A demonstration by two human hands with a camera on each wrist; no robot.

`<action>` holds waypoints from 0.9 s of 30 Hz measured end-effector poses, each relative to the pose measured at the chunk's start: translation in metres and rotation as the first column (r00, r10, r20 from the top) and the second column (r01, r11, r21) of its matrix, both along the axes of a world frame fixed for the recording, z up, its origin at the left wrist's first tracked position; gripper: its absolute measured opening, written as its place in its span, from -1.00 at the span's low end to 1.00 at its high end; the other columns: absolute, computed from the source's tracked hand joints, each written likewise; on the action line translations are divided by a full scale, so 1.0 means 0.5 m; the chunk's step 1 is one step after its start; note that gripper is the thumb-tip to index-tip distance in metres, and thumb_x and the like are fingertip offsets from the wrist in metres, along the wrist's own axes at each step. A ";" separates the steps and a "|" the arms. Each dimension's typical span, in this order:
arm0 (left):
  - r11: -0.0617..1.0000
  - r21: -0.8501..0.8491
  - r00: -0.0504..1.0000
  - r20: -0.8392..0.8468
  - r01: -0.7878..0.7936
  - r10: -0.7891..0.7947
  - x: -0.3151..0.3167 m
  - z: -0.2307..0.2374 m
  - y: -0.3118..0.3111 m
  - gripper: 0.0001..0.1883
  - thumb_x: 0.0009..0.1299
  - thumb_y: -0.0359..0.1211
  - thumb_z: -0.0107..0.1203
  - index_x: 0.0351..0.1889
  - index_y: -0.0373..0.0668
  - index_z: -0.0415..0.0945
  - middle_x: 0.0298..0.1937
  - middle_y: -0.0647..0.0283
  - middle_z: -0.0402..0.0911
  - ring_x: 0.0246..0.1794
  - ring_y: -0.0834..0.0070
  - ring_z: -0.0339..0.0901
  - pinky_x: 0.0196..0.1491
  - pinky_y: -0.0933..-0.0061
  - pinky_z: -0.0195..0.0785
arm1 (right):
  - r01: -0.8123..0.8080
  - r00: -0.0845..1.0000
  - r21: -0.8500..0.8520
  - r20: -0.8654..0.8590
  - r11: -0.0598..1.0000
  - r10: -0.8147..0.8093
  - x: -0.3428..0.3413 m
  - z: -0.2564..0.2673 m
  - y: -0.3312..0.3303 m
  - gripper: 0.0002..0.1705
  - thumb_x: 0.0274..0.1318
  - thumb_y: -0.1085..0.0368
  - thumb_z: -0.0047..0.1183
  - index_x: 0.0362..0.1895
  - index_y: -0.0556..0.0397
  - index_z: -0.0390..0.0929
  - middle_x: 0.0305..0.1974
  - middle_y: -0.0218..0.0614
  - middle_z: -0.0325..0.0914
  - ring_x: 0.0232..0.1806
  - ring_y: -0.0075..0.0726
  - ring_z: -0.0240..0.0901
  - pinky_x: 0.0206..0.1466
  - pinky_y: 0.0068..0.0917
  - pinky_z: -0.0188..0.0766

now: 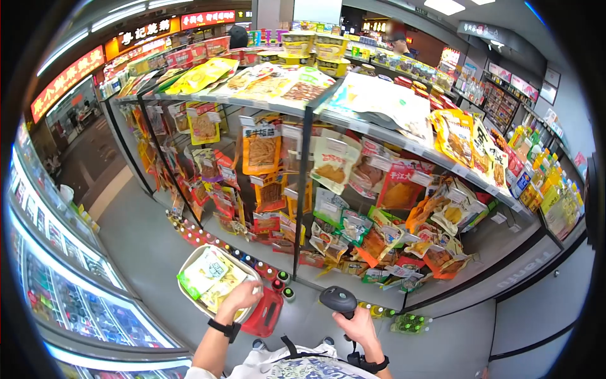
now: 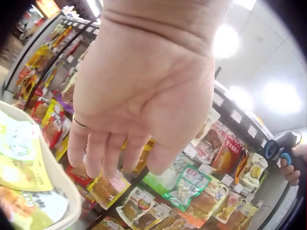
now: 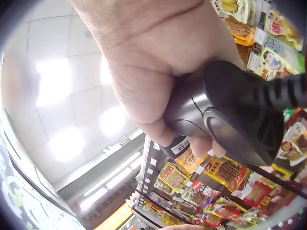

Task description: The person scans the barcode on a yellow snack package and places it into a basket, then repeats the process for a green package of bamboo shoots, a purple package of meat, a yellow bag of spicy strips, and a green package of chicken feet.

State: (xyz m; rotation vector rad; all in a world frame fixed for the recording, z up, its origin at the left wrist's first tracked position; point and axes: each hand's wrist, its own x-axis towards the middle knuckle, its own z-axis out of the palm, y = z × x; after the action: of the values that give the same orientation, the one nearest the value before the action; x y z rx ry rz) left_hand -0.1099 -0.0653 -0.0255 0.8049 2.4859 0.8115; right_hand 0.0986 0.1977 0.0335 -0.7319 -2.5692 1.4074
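My right hand [image 1: 357,326] grips a black handheld barcode scanner [image 1: 339,299] by its handle. In the right wrist view the fingers wrap round the dark scanner [image 3: 187,112], and its ribbed cable leads off to the right. My left hand [image 1: 242,297] is at the near right rim of a cream-coloured basket [image 1: 185,297]. Snack packets [image 1: 214,273], green, white and yellow, fill this basket. The left wrist view has the palm of the left hand [image 2: 144,91] with loosely bent fingers and nothing between them, the basket [image 2: 69,203] off to the side.
A tall rack [image 1: 305,189] hung with snack bags stands in front, more packets [image 1: 278,82] on its top. Rows of bottles [image 1: 252,260] line the floor along its foot. A red plastic item [image 1: 268,314] is below the basket. Lit glass-fronted coolers [image 1: 69,284] run along the left.
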 end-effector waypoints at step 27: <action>0.918 -0.250 0.920 0.165 -0.309 0.355 0.095 -0.331 -0.357 -0.55 0.16 -0.21 0.11 0.03 -0.10 0.50 0.16 0.06 0.40 0.19 0.14 0.34 0.19 0.22 0.25 | -0.291 0.833 -0.024 0.485 0.956 0.266 -0.124 0.020 -0.300 -0.42 -0.17 -0.11 0.14 -0.39 0.26 0.56 -0.58 0.03 0.53 -0.44 0.03 0.55 -0.30 -0.22 0.45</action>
State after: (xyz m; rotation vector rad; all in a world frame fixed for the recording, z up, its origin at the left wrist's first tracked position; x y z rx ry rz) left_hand -0.0623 -0.2436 -0.1909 0.2062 2.4965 0.6711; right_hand 0.0367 0.0477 0.0435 -0.8140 -3.2030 1.3625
